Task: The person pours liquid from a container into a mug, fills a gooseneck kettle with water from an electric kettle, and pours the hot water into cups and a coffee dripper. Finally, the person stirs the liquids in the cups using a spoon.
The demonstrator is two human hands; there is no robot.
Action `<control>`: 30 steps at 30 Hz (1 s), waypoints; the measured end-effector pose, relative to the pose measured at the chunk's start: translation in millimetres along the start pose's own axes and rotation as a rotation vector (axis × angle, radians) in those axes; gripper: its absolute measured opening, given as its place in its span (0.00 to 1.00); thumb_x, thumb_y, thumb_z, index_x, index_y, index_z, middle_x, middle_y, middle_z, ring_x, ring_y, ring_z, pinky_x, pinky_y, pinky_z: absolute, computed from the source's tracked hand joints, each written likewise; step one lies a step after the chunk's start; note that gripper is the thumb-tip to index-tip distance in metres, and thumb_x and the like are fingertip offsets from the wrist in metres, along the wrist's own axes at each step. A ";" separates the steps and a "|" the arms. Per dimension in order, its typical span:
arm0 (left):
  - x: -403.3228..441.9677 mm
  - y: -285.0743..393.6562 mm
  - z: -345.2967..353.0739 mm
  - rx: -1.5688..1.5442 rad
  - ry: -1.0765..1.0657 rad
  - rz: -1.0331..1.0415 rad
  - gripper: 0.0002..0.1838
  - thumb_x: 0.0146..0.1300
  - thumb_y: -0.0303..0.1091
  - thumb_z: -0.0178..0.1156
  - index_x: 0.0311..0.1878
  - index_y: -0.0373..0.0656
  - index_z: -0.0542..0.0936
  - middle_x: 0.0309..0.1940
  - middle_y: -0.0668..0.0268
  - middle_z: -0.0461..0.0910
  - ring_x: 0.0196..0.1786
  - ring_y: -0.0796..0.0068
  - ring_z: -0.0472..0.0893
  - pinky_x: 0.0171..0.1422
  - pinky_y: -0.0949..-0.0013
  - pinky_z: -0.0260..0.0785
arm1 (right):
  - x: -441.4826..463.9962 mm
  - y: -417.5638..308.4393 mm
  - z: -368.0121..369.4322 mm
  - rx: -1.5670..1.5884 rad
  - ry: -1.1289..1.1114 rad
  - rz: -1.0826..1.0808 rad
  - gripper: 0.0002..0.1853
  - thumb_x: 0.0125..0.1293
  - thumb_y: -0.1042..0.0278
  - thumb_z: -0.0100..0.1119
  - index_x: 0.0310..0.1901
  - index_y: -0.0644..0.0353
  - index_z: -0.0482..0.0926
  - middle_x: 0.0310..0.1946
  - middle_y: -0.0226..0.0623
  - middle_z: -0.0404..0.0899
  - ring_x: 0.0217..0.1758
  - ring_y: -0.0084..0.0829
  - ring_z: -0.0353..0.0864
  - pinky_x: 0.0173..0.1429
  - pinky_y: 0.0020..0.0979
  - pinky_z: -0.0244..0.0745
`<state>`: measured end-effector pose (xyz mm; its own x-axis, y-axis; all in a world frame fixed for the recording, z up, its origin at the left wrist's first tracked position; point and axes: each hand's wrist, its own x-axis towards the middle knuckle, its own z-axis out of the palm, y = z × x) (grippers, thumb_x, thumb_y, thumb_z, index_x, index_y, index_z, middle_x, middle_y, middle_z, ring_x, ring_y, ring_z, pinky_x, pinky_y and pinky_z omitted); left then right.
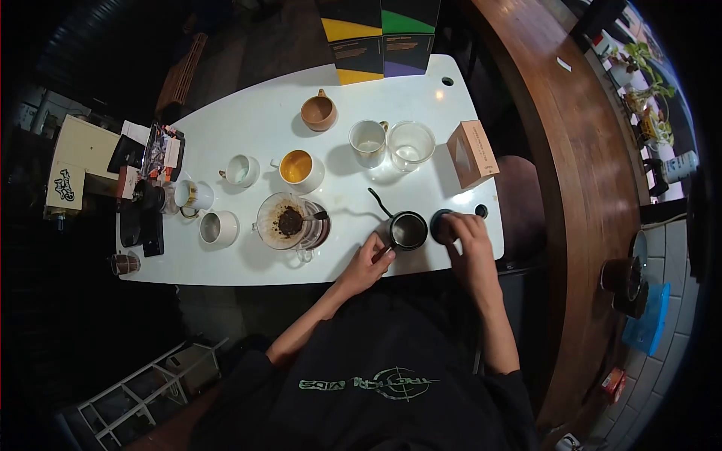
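Premises: coffee bar or small café, by appearance; a home set-up cannot be ruled out. Evidence, itemised. White table (256, 124), carrying one glass dripper (271, 227) with dark coffee grounds (289, 221), above a glass server (317, 237); one small black pot (408, 231), thin spout; assorted cups (319, 113), brown and white. Dark printed cartons (357, 56), upright, far edge. One peach-coloured box (472, 154), right end. Left end: cream machine (86, 146), script lettering, type unclear. Right side: long wooden counter (541, 150), potted plants (662, 90) beyond it; white tiled wall (673, 259).
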<state>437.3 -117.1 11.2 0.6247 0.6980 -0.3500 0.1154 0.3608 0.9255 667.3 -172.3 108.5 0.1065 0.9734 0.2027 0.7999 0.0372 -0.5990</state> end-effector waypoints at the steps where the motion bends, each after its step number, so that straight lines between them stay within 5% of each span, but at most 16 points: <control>1: 2.2 -1.3 0.7 -0.007 0.007 -0.009 0.13 0.73 0.34 0.58 0.39 0.44 0.62 0.23 0.72 0.68 0.23 0.86 0.67 0.26 0.75 0.60 | 5.0 -12.9 -2.3 0.039 -0.019 -0.037 0.22 0.53 0.82 0.64 0.53 0.66 0.77 0.52 0.46 0.78 0.56 0.48 0.75 0.61 0.43 0.74; 11: 4.7 -4.8 2.5 0.093 0.099 0.027 0.16 0.71 0.38 0.61 0.48 0.39 0.65 0.27 0.69 0.70 0.25 0.84 0.70 0.26 0.75 0.64 | 30.2 -24.7 43.4 -0.028 -0.209 -0.220 0.18 0.56 0.79 0.60 0.51 0.68 0.77 0.51 0.45 0.78 0.55 0.45 0.75 0.59 0.38 0.75; 16: 2.4 -13.5 4.2 0.349 0.206 0.041 0.22 0.71 0.44 0.61 0.52 0.38 0.65 0.34 0.59 0.78 0.30 0.62 0.79 0.38 0.60 0.73 | 32.6 -24.0 42.7 -0.073 -0.259 -0.183 0.17 0.56 0.79 0.60 0.49 0.68 0.76 0.48 0.45 0.78 0.54 0.45 0.75 0.58 0.39 0.75; 20: -0.8 -15.9 4.3 0.500 0.294 0.145 0.22 0.72 0.41 0.60 0.58 0.40 0.63 0.39 0.62 0.76 0.34 0.71 0.77 0.37 0.65 0.72 | 32.9 -25.0 43.1 -0.079 -0.228 -0.195 0.18 0.57 0.78 0.63 0.50 0.66 0.76 0.50 0.46 0.78 0.53 0.46 0.76 0.57 0.39 0.75; 22: -3.0 -13.1 3.0 0.429 0.337 0.167 0.24 0.74 0.42 0.56 0.64 0.39 0.62 0.53 0.55 0.75 0.52 0.63 0.78 0.55 0.61 0.72 | 31.6 -28.2 39.9 -0.072 -0.218 -0.190 0.18 0.57 0.78 0.62 0.50 0.67 0.75 0.50 0.47 0.76 0.55 0.47 0.75 0.58 0.39 0.75; 23: -2.0 -14.0 2.2 0.430 0.335 0.166 0.24 0.74 0.42 0.56 0.64 0.39 0.62 0.53 0.55 0.75 0.52 0.63 0.78 0.55 0.61 0.72 | 31.3 -33.2 32.8 -0.025 -0.129 -0.155 0.18 0.58 0.78 0.62 0.51 0.66 0.75 0.51 0.48 0.76 0.56 0.47 0.75 0.58 0.39 0.75; 25: 1.6 -16.1 -0.1 0.309 0.319 0.283 0.29 0.78 0.45 0.48 0.73 0.37 0.58 0.68 0.52 0.67 0.71 0.59 0.68 0.73 0.61 0.61 | 24.8 -33.9 28.9 0.023 -0.041 -0.121 0.18 0.60 0.79 0.62 0.53 0.65 0.75 0.53 0.49 0.75 0.58 0.46 0.75 0.59 0.38 0.74; 26: 1.5 -15.4 -1.3 0.307 0.319 0.281 0.29 0.78 0.45 0.48 0.73 0.37 0.58 0.68 0.52 0.67 0.71 0.59 0.68 0.73 0.61 0.61 | 15.0 -28.6 28.3 0.209 0.058 0.053 0.18 0.65 0.75 0.59 0.57 0.64 0.74 0.57 0.49 0.74 0.62 0.45 0.73 0.62 0.37 0.72; 28: 1.9 -13.1 -3.5 0.271 0.184 0.308 0.32 0.80 0.47 0.41 0.78 0.37 0.51 0.77 0.53 0.55 0.81 0.60 0.52 0.82 0.62 0.44 | -5.6 -16.4 38.7 0.391 0.153 0.227 0.19 0.71 0.71 0.56 0.61 0.63 0.73 0.60 0.49 0.73 0.66 0.44 0.72 0.66 0.36 0.69; 30: 1.7 -5.6 -3.9 0.263 0.129 0.299 0.35 0.79 0.50 0.42 0.79 0.37 0.50 0.78 0.52 0.52 0.81 0.59 0.51 0.82 0.62 0.42 | -24.3 0.0 63.2 0.711 0.219 0.514 0.23 0.78 0.61 0.44 0.69 0.63 0.67 0.67 0.48 0.69 0.72 0.40 0.67 0.73 0.36 0.60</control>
<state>434.8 -115.5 4.9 0.5607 0.8258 -0.0602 0.1475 -0.0282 0.9887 627.4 -181.8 54.6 0.5180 0.8466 -0.1223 0.0773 -0.1887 -0.9790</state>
